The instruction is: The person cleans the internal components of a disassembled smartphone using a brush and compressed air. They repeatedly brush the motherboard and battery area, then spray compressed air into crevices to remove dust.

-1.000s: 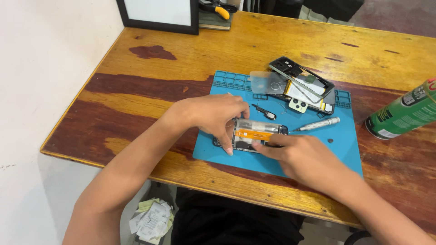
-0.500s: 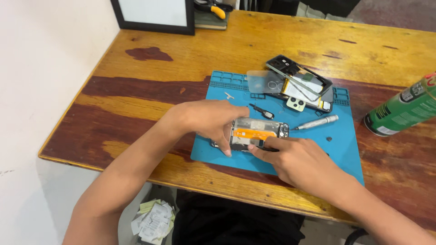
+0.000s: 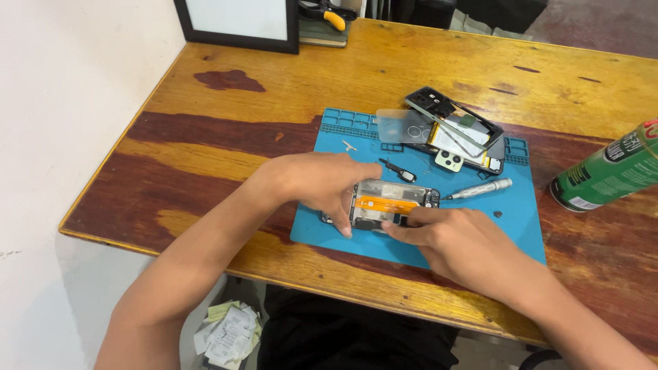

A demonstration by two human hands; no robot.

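An opened phone body [image 3: 391, 204] with an orange flex strip across it lies on a blue work mat [image 3: 521, 226]. My left hand [image 3: 322, 183] grips its left end, fingers curled over the edge. From the right, my right hand [image 3: 456, 240] presses its fingertips on the phone's near edge. Whether the right hand pinches a small part is hidden by the fingers.
Behind the phone on the mat lie a stack of dismantled phone parts [image 3: 456, 130], a small black piece [image 3: 399, 170] and a silver screwdriver [image 3: 478, 189]. A green spray can [image 3: 610, 175] lies at the right. A black-framed board [image 3: 236, 24] and pliers [image 3: 327, 12] sit at the wooden table's [image 3: 226, 137] far edge.
Both hands stay on the phone body; the left fingers have shifted slightly along its left end. The view has drifted a little.
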